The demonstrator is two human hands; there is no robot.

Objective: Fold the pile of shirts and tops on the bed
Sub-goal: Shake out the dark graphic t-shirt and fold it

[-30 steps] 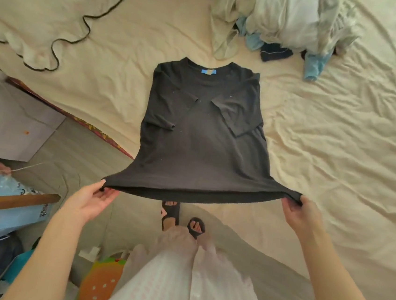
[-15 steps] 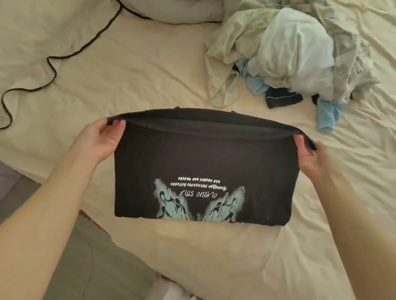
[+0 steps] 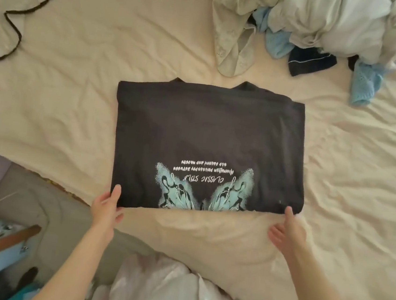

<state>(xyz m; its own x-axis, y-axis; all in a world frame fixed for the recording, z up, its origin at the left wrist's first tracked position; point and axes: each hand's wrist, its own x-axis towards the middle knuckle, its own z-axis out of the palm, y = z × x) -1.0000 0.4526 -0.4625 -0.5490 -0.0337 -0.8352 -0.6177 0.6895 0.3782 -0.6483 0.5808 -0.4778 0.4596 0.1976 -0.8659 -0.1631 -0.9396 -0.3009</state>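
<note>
While lying folded in half on the bed (image 3: 79,103), limp and light black T-shirt (image 3: 208,136), left hand (image 3: 106,210) pinching the near left corner, right hand (image 3: 286,232) at the near right corner with grip unclear, best lifted from both near corners

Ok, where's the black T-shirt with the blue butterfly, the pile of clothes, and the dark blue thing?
Black butterfly T-shirt (image 3: 208,136): head view, plain middle.
Pale clothes pile (image 3: 346,26): head view, white top.
Dark navy garment (image 3: 311,62): head view, its middle.

Soft, even, warm daylight with faint shadows, no glare; wide-angle bending at the edges, slight overall softness.
</note>
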